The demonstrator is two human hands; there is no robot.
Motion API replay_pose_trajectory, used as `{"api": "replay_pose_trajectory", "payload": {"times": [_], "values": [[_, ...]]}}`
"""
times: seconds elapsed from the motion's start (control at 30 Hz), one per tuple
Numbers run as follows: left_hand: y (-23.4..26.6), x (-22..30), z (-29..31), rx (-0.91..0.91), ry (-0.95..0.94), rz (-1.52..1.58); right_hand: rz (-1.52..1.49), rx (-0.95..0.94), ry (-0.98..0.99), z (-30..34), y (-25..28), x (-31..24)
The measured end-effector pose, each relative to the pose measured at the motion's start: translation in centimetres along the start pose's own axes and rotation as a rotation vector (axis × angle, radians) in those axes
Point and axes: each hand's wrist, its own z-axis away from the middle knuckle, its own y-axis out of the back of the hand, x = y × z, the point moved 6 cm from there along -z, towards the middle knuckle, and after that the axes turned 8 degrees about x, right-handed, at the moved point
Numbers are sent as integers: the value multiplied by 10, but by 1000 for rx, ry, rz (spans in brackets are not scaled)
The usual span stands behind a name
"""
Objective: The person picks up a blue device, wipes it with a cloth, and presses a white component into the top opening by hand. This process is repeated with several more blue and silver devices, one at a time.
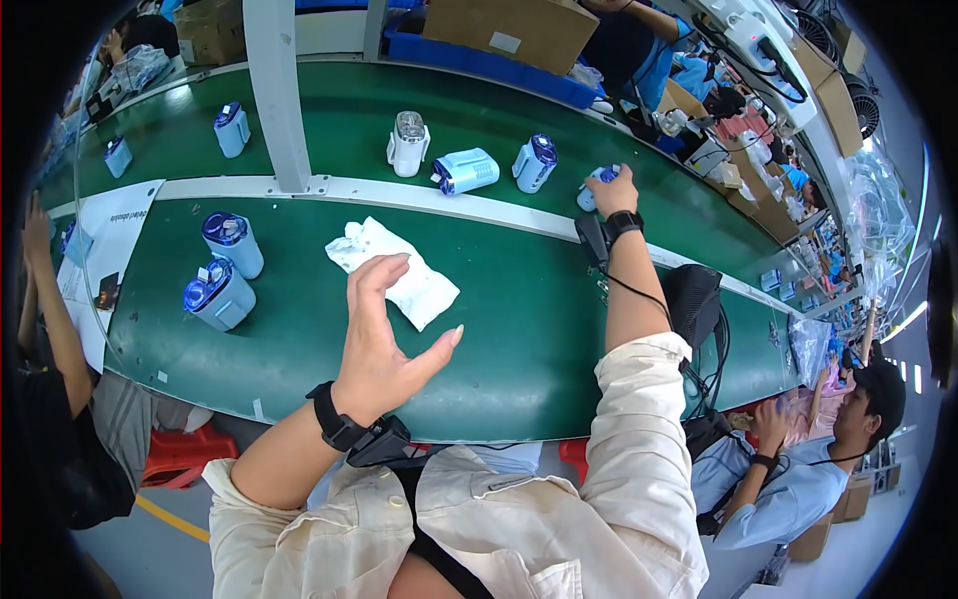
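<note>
With its fingers apart and nothing in them, my left hand [384, 324] hovers over the near green bench, close to a crumpled white cloth [409, 275]. My right hand [619, 192] reaches past the metal rail and closes round a small light-blue device with a dark-blue top [589, 195], partly hidden by the fingers. Left of it on the far strip are an upright blue device [535, 163], one lying on its side [466, 172] and a white one with a clear top [408, 145]. Two more blue devices [220, 295] [233, 245] stand on the near bench at left.
A white metal post [277, 95] rises from the rail [399, 197] at left. A black pouch [691, 298] with cables lies beside my right forearm. Co-workers sit at both sides; one at right [798, 479] holds something at the bench. A cardboard box [509, 38] stands behind.
</note>
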Motion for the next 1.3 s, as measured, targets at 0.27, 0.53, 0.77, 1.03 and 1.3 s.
{"api": "replay_pose_trajectory", "payload": {"times": [0.27,0.53,0.77,1.03,1.3], "values": [[7,1,6,-166,68,-19,-829,-709,506,142,104,-81],[1,38,50,-498,445,721,-977,-1066,790,312,152,-119],[32,43,72,-212,174,208,-1052,-683,843,321,170,-109],[18,39,85,-506,379,662,-1047,-701,1158,328,182,-120],[16,49,91,-277,340,403,-897,-451,1024,331,191,-107]]}}
